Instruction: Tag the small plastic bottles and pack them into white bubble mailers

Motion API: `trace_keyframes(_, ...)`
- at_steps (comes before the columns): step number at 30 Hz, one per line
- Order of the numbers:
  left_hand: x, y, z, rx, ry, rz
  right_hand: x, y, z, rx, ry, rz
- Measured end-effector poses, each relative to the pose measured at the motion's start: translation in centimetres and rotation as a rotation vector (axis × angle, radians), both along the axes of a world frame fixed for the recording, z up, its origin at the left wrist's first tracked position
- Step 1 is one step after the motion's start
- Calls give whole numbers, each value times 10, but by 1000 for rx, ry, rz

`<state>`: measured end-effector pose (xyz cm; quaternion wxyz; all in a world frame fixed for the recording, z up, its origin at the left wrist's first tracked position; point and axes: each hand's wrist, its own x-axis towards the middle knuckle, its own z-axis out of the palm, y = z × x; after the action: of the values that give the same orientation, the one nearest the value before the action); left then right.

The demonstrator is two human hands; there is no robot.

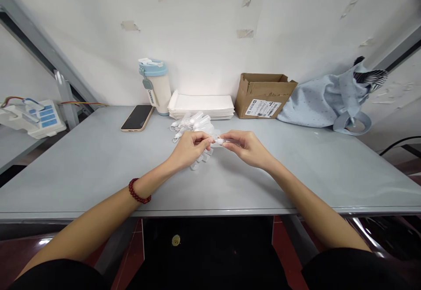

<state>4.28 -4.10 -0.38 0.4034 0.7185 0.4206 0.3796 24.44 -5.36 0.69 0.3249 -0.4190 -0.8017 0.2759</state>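
One small white piece [219, 141] is pinched between left hand [190, 148] and right hand [247, 147]; its long axis seems crosswise; the translucent pile [201, 122] lies nearer the left hand.

Likely a workshop: grey workbench [98, 167], metal posts [36, 36]

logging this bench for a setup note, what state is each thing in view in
right hand: pinching a small white piece
left hand: thumb and finger closed, anything held is hidden
clear plastic pieces: loosely piled
tumbler: upright, lid on
phone: lying flat, screen dark
white stack: piled flat
cardboard box: upright, top open
cloth bag: slumped, striped cloth showing
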Motion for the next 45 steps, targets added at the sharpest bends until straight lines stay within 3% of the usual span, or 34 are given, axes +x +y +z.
trace_keyframes(8,-8,6,9,-108,-91,-14,0,-1,6,-86,123,-1)
trace_keyframes(20,-5,4,7,-117,-92,-61,-2,-2,2,-80,105,9)
trace_keyframes(37,-4,-2,4,-44,28,-40,-3,-1,-8,7,57,10)
trace_keyframes(45,-17,9,16,-13,63,-83,-8,2,-10,-17,120,45)
